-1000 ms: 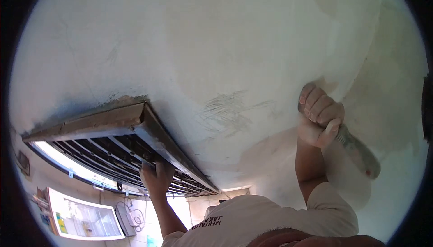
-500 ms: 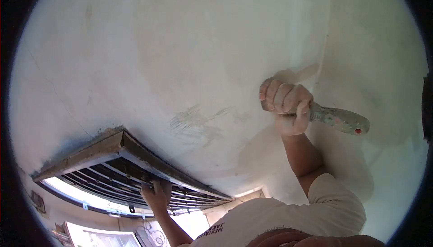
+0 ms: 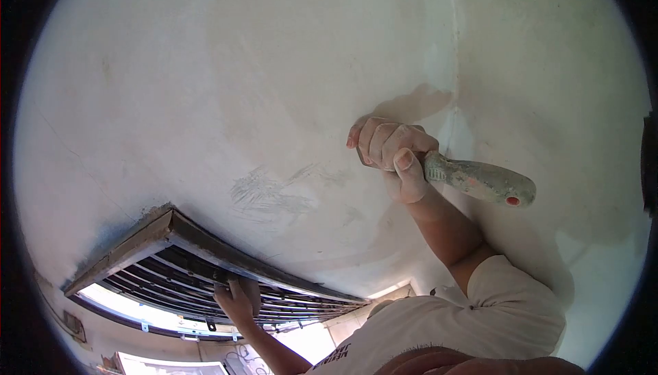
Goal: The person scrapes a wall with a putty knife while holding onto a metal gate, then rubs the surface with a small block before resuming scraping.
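My right hand (image 3: 394, 149) is closed around the blade end of a putty knife (image 3: 483, 180). Its worn, plaster-smeared handle, with a red-rimmed hole at the end, points right out of my fist. The fist is close against the pale plastered wall (image 3: 288, 67), where its shadow falls. Left of it on the wall lies a patch of grey scrape marks (image 3: 271, 190). Lower down, my left hand (image 3: 236, 301) is up at the dark bars of a window grille (image 3: 185, 272), fingers bent around a flat grey-brown piece (image 3: 253, 296) whose kind I cannot tell.
A rough-edged frame (image 3: 205, 238) surrounds the grille and juts from the wall. A vertical corner line (image 3: 454, 53) runs down the wall behind my right hand. My light shirt (image 3: 445, 327) fills the bottom. A bright glass pane (image 3: 171, 365) shows at lower left.
The view has swung, so the wall, putty knife and right hand appear further left. My right thumb has shifted on the putty knife. My left hand stays at the grille.
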`<state>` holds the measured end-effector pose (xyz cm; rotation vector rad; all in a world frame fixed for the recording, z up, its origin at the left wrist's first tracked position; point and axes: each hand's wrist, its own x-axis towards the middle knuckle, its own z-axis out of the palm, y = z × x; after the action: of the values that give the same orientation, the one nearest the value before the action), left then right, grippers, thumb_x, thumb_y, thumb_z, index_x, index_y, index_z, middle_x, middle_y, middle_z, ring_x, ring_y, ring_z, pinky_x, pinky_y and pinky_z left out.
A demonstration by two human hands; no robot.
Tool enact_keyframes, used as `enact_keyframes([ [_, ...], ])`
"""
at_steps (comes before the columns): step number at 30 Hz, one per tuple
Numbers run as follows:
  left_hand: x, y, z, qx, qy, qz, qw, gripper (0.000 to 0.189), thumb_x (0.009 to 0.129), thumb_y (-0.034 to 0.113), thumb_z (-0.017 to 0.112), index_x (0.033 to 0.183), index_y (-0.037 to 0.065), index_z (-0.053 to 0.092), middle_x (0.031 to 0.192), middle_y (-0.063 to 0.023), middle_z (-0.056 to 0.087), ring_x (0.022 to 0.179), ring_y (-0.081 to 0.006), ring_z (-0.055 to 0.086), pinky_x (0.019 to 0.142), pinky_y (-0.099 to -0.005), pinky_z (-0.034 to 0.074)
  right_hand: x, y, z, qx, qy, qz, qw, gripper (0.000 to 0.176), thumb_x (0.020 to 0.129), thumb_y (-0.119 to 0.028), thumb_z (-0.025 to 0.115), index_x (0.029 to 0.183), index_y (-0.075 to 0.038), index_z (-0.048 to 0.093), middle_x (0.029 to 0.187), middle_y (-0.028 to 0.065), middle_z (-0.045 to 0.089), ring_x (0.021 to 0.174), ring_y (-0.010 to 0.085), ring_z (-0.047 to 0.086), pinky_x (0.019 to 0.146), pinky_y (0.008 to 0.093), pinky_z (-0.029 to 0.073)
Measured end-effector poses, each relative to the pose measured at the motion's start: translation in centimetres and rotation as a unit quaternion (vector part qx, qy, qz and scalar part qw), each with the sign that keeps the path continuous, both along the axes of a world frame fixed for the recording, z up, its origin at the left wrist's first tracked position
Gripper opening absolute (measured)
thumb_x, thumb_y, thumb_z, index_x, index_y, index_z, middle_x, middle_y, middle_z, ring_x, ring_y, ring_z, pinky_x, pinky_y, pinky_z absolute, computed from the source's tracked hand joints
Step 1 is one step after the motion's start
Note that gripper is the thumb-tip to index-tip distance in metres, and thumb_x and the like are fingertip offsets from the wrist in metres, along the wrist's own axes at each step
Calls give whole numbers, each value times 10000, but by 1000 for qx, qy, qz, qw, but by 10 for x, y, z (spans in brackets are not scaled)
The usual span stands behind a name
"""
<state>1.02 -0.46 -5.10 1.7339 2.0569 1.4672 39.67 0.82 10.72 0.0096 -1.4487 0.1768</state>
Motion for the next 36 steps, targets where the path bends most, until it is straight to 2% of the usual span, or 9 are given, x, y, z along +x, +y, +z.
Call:
enact_keyframes([
  [13, -9, 1, 7, -70, -72, -63, 993, 482, 893, 335, 553, 1177, -53, 518, 1102, -251, 524, 1031, -364, 509, 896, -440, 392, -11, -9, 11, 47, 4, -132, 990, 389, 934, -294, 465, 620, -80, 383, 527, 23, 372, 496, 170, 374, 568, 382, 417],
  [16, -9, 4, -8, -19, -32, 15, 999, 449, 888, 315, 558, 1111, -74, 546, 999, -230, 579, 922, -320, 555, 814, -426, 427, -7, -3, 17, 123, -14, -148, 981, 363, 928, -272, 456, 627, -85, 381, 530, 18, 366, 499, 167, 366, 554, 371, 399],
  [22, -21, 16, -13, -9, -172, -153, 973, 391, 852, 267, 565, 1047, -72, 567, 890, -167, 639, 820, -242, 570, 722, -372, 456, -12, -21, 30, 113, -59, -191, 973, 366, 942, -313, 423, 644, -105, 377, 534, 6, 362, 512, 163, 375, 560, 350, 387],
  [23, 1, 6, 34, 37, -119, -124, 984, 311, 809, 238, 577, 866, -67, 606, 749, -200, 652, 668, -335, 631, 614, -401, 478, -13, -22, 26, 143, -47, -185, 971, 375, 945, -327, 417, 642, -109, 373, 537, 5, 366, 516, 160, 375, 567, 345, 385],
  [24, -5, 8, 31, -37, -124, -139, 982, 393, 812, 252, 591, 1023, -78, 566, 845, -151, 653, 792, -202, 583, 706, -356, 474, -15, -23, 21, 173, -33, -179, 968, 384, 947, -340, 412, 640, -113, 370, 540, 4, 369, 520, 158, 375, 574, 340, 383],
  [27, -4, 13, 21, -4, -226, -173, 959, 376, 784, 277, 620, 982, -42, 598, 823, -107, 662, 744, -160, 591, 693, -332, 484, -19, 4, 7, 170, 53, -180, 967, 407, 950, -375, 406, 634, -123, 360, 553, 1, 379, 537, 150, 376, 594, 326, 378],
  [30, -8, 21, 14, 45, -75, -133, 987, 312, 795, 265, 590, 805, -46, 615, 655, -150, 641, 549, -286, 624, 502, -368, 471, -19, 9, -3, 178, 77, -146, 970, 415, 954, -387, 397, 632, -128, 356, 566, 0, 382, 555, 146, 381, 611, 317, 376],
  [34, -10, 11, 24, 58, -80, -177, 979, 352, 890, 330, 589, 825, -15, 610, 628, -67, 598, 496, -198, 519, 483, -335, 429, -26, 20, -8, 198, 57, -158, 966, 417, 958, -388, 385, 631, -131, 361, 555, 0, 378, 544, 144, 380, 605, 318, 378],
  [36, -9, 19, 22, 125, 10, -145, 981, 430, 815, 389, 614, 878, -37, 628, 646, -120, 625, 531, -264, 570, 503, -379, 457, -28, 18, -4, 184, 66, -147, 970, 424, 955, -389, 392, 622, -128, 362, 536, 1, 370, 521, 145, 370, 574, 312, 373],
])
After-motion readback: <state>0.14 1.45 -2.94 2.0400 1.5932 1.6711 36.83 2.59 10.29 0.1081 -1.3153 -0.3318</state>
